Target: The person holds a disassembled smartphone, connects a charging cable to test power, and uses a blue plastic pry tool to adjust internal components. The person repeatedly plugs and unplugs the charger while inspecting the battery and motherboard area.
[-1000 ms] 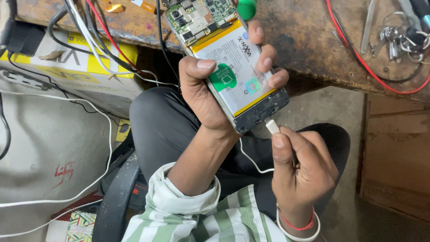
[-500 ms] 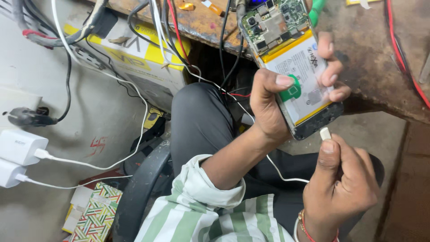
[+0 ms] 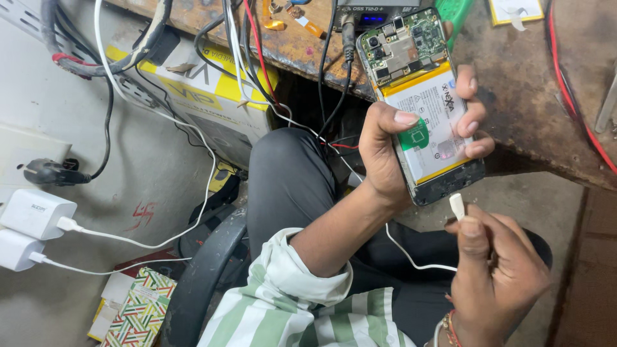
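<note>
My left hand (image 3: 392,151) grips an opened phone (image 3: 421,96) with its back cover off. The green circuit board shows at the top and a white and yellow battery fills the middle. The thumb lies across the battery's left side and the fingers wrap the right edge. My right hand (image 3: 498,273) pinches a white cable plug (image 3: 457,205) just below the phone's bottom edge, a small gap apart from it. The white cable (image 3: 411,257) trails down and left over my lap.
A worn wooden workbench (image 3: 527,96) runs along the top with red, black and white wires hanging off it. A yellow and white box (image 3: 193,96) sits under it. Two white chargers (image 3: 29,225) are plugged in at left. A patterned box (image 3: 138,315) lies on the floor.
The view has swung to the right, bringing the chargers into sight. The plug in my right hand stays just under the phone's bottom edge.
</note>
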